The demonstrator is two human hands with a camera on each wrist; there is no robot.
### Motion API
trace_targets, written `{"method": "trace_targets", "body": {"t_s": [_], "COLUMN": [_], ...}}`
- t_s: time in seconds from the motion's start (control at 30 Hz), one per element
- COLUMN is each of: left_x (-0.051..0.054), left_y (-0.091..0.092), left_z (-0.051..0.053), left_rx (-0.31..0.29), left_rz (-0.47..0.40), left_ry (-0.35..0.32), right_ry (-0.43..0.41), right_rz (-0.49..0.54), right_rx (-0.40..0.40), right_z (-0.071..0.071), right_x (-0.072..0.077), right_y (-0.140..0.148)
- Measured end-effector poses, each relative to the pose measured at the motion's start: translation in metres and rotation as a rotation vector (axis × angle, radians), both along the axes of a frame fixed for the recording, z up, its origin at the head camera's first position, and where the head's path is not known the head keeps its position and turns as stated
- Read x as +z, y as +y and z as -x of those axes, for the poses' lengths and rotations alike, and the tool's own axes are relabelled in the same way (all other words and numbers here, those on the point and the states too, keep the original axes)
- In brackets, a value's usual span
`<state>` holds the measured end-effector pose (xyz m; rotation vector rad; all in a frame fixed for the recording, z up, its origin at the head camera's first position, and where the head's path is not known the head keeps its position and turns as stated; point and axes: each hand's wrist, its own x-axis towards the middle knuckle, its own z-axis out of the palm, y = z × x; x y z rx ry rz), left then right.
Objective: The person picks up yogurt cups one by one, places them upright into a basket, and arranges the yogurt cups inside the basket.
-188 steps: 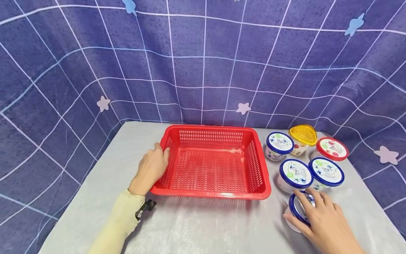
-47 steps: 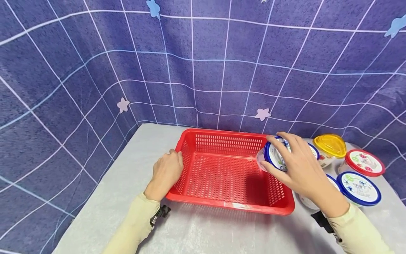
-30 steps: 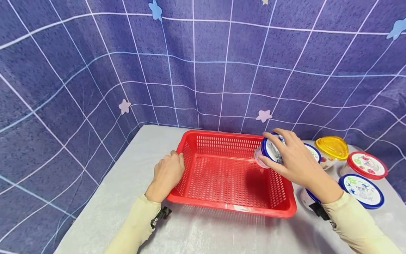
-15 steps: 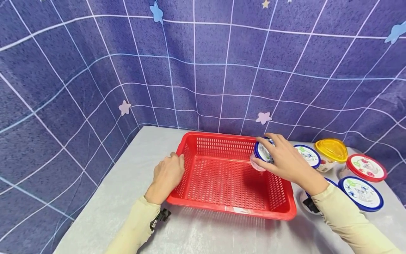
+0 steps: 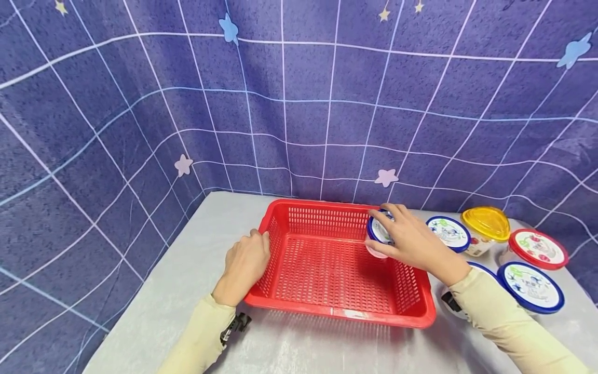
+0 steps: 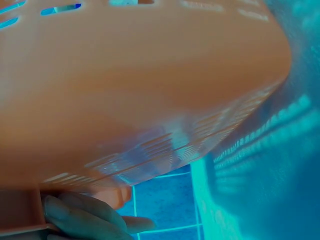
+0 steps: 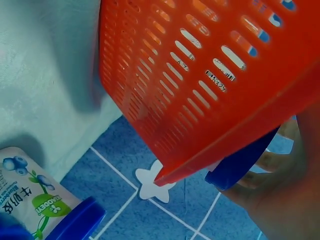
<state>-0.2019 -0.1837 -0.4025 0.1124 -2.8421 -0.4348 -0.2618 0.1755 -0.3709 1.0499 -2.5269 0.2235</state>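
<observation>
Blue-lidded tub [image 5: 379, 235] has shifted left, lid up, axis slightly tilted; I note right fingers [image 5: 394, 214] gripping it, left fingers [image 5: 265, 243] gripping red basket [image 5: 336, 310].

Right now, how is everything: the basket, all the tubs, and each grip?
Red basket: upright, open-topped.
Held tub: blue lid on, in the basket's far right corner, bottom contact unclear.
Rear blue-lidded tub: lid on, upright.
Yellow-lidded tub: lid on, upright.
Red-lidded tub: lid on, upright.
Rightmost blue-lidded tub: lid on, upright.
Partly hidden blue-lidded tub: lid on.
Left grip: holding the basket's left rim.
Right grip: holding the held tub at its lid.
</observation>
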Motion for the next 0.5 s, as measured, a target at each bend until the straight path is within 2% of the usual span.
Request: {"method": "trace_targets", "body": {"t_s": [0.17,0.37,0.5], "left_x": [-0.003,-0.002,-0.001], "left_y": [-0.001,0.000,0.000], "left_z": [-0.001,0.000,0.001], "left_rx": [-0.001,0.000,0.001], "left_rz": [0.006,0.004,0.005], "left_ry": [0.015,0.011,0.017], "right_ry": [-0.011,0.032,0.011], "right_rz": [-0.021,-0.022,-0.020], "right_rx": [0.019,0.057,0.071], "right_z": [0.003,0.010,0.013], "right_x": [-0.005,-0.014,-0.020], "right_y": [-0.004,-0.007,-0.009]}}
